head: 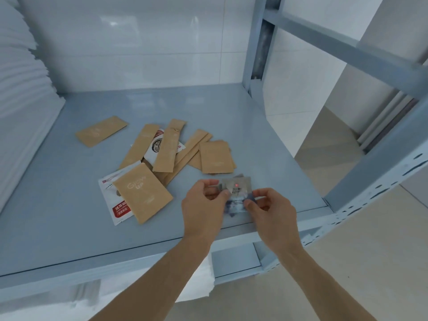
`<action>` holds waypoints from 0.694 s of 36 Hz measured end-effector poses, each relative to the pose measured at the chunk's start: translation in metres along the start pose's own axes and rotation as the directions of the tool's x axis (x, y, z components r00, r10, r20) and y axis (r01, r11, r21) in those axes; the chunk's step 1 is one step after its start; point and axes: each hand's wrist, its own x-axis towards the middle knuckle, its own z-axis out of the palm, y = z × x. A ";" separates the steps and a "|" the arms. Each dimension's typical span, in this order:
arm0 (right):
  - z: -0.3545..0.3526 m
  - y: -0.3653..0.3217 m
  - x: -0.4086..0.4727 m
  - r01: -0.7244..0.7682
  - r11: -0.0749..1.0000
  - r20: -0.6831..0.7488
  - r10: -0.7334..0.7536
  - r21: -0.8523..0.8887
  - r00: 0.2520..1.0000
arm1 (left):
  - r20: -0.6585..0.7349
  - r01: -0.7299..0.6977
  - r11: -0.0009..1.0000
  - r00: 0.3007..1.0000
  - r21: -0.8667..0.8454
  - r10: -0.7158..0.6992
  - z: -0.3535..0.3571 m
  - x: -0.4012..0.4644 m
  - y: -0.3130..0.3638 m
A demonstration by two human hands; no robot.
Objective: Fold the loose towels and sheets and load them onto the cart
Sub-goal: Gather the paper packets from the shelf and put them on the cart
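Both hands meet over the near right part of the blue shelf (69, 228), close to its front edge. The left hand (203, 205) and the right hand (271, 209) each pinch a side of a small silvery packet (236, 188), thumbs and fingertips clamped on it; the packet is blurred, so its print cannot be read, apart from a small red dot.

Just to the left of the hands lies a scatter of brown sachets (166, 149), long ones overlapping in a loose fan, with a white printed sachet (157, 144) showing between them. A larger brown sachet marked "Glow Up" (141, 193) lies tilted over a white sachet with red labels (115, 205), nearer the front edge. One brown sachet (102, 130) sits apart toward the back left.

Folded white linen (20, 100) is stacked high along the shelf's left side, its layered edges facing the sachets. More white cloth (201, 281) shows on the level below the front lip.

Bare shelf runs behind the sachets to the white tiled wall (139, 42) and along the front left. At the right, blue steel uprights and a perforated rail (370, 181) frame the corner, with pale floor (347, 262) beyond.
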 end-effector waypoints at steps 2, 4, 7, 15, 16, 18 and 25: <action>-0.005 0.002 0.004 0.027 0.992 -0.002 -0.028 -0.124 1.000 | -0.001 -0.154 0.977 0.988 0.148 0.156 -0.006 0.001 -0.002; -0.009 0.004 0.007 0.041 0.973 0.001 -0.042 -0.225 0.999 | 0.019 -0.321 0.890 0.943 0.325 0.333 -0.015 0.003 -0.005; -0.011 0.006 0.010 0.053 0.925 0.011 -0.052 -0.377 0.999 | 0.115 -0.514 0.671 0.830 0.534 0.545 -0.033 0.009 -0.009; 0.002 -0.016 0.011 0.134 0.937 -0.073 -0.166 -0.321 0.984 | 0.290 -0.559 0.330 0.747 0.761 0.598 -0.080 0.037 -0.017; 0.006 -0.022 0.012 0.182 0.931 -0.087 -0.220 -0.317 0.972 | 0.284 -0.548 0.303 0.741 0.780 0.608 -0.085 0.040 -0.017; 0.019 -0.038 0.014 0.267 0.911 -0.075 -0.304 -0.316 0.950 | 0.284 -0.527 0.254 0.734 0.811 0.617 -0.095 0.047 -0.019; 0.079 -0.085 0.027 0.486 0.759 0.219 -0.434 -0.433 0.874 | 0.370 -0.566 0.209 0.732 0.798 0.572 -0.130 0.059 -0.038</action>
